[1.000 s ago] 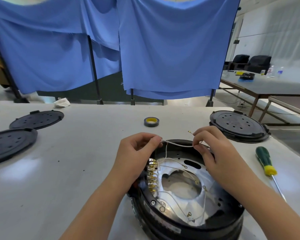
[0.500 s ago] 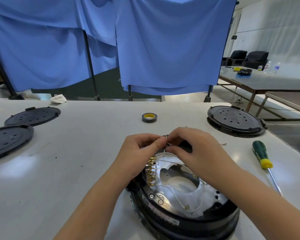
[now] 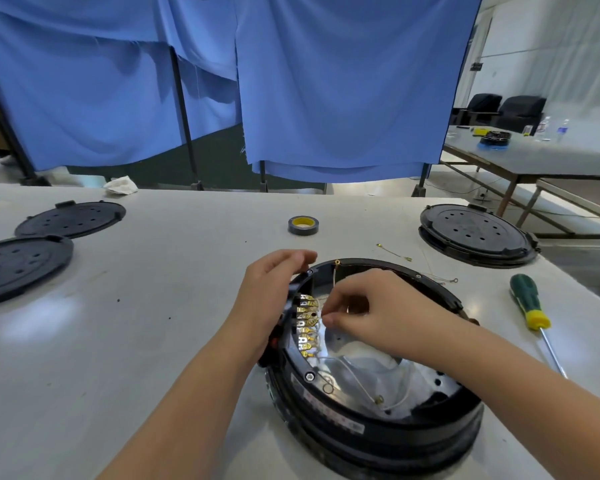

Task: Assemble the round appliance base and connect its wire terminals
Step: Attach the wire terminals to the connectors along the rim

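Note:
The round black appliance base [image 3: 378,431] lies open on the white table in front of me, its silver inner plate [image 3: 371,372] showing. A row of gold terminals [image 3: 307,323] lines its left inner wall, with thin white wires [image 3: 357,382] running across the plate. My left hand [image 3: 271,296] rests on the left outer rim of the base, fingers curved over the edge. My right hand [image 3: 368,313] reaches inside and pinches a thin wire end right beside the terminals. The wire tip itself is hidden by my fingers.
A green and yellow screwdriver [image 3: 530,306] lies right of the base. A tape roll [image 3: 303,225] sits beyond it, with loose short wires [image 3: 394,252] nearby. A closed black base [image 3: 477,233] stands at the far right; two black cover plates [image 3: 70,218] lie at the left.
My right hand has dropped from the far rim down into the base next to the terminal row. My left hand let go of the wire and now rests on the base's left rim.

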The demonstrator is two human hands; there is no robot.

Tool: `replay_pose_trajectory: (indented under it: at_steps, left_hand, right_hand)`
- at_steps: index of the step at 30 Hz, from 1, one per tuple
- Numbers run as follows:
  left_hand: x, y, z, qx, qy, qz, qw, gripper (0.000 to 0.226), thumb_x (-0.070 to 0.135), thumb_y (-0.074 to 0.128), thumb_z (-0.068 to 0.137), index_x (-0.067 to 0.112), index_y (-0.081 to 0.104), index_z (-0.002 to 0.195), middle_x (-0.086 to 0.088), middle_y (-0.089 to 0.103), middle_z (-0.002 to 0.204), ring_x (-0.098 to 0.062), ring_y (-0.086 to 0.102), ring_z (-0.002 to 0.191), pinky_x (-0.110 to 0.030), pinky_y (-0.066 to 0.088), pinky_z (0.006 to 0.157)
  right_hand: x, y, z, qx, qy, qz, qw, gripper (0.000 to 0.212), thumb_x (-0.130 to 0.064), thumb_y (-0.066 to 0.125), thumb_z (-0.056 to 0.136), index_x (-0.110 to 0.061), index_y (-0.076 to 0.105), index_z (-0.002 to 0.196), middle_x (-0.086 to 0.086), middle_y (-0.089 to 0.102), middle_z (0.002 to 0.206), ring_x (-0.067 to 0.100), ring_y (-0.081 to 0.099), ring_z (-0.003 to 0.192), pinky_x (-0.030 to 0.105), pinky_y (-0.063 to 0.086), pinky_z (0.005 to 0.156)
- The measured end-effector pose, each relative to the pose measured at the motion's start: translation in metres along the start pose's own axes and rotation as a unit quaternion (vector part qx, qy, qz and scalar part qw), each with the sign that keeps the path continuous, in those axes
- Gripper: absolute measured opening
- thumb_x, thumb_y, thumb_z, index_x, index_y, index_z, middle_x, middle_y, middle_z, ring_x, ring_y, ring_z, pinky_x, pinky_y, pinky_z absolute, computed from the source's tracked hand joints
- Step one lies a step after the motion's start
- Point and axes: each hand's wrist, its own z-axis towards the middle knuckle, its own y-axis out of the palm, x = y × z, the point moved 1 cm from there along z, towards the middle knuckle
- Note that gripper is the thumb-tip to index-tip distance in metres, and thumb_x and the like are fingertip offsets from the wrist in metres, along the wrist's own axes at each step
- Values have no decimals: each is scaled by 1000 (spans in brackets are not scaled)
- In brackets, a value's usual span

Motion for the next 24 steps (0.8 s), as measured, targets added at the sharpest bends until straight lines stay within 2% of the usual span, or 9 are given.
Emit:
replay_pose_trajectory:
  at_steps: [3,6,8,10,15,18,24]
  left_hand:
    - [-6,1,1,-4,1,33,999,38,-1,50,91,29,74,95,2,71,101,-15,67,96,-30,55,84]
    - [-7,2,1,-28,19,69,997,47,-9,44,89,26,69,107,7,69,111,-6,64,107,-19,52,88]
    - [-7,3,1,-33,28,68,997,46,-11,43,89,22,68,107,8,70,110,-4,63,108,-20,50,92]
    - [-7,3,1,-29,34,67,997,45,-11,43,89,21,69,106,8,71,109,-5,63,107,-22,49,94]
    - [-9,2,2,-30,46,81,995,45,-10,44,88,24,70,101,10,71,107,-2,62,107,-18,48,92]
    - [-10,1,3,-29,45,86,995,46,-9,44,88,26,71,100,10,71,107,-3,61,107,-21,47,93]
    - [-11,1,3,-28,42,91,995,43,-8,44,88,22,71,104,9,71,106,-5,63,106,-27,50,95]
  right_hand:
    - [0,4,0,11,9,18,1000,7,-33,70,78,-33,69,71,-15,68,71,0,61,69,25,52,68]
    - [1,9,0,4,19,38,999,8,-33,73,77,-29,71,71,-12,68,66,0,62,63,16,48,61]
    - [1,10,-1,3,26,50,998,11,-34,74,77,-28,70,70,-13,67,62,-3,59,58,9,41,55]
    - [1,11,-1,6,33,56,998,12,-35,75,77,-29,69,69,-15,64,59,-4,57,56,8,40,54]
    - [0,15,-2,6,40,48,998,6,-36,72,79,-29,72,79,-11,64,59,-2,54,54,21,46,61]
    - [1,15,-3,1,43,50,998,9,-37,70,81,-32,74,87,-7,68,67,4,61,64,27,51,70]
    - [0,16,-2,13,26,46,999,7,-33,70,81,-33,70,74,-12,65,76,7,59,76,35,52,75]
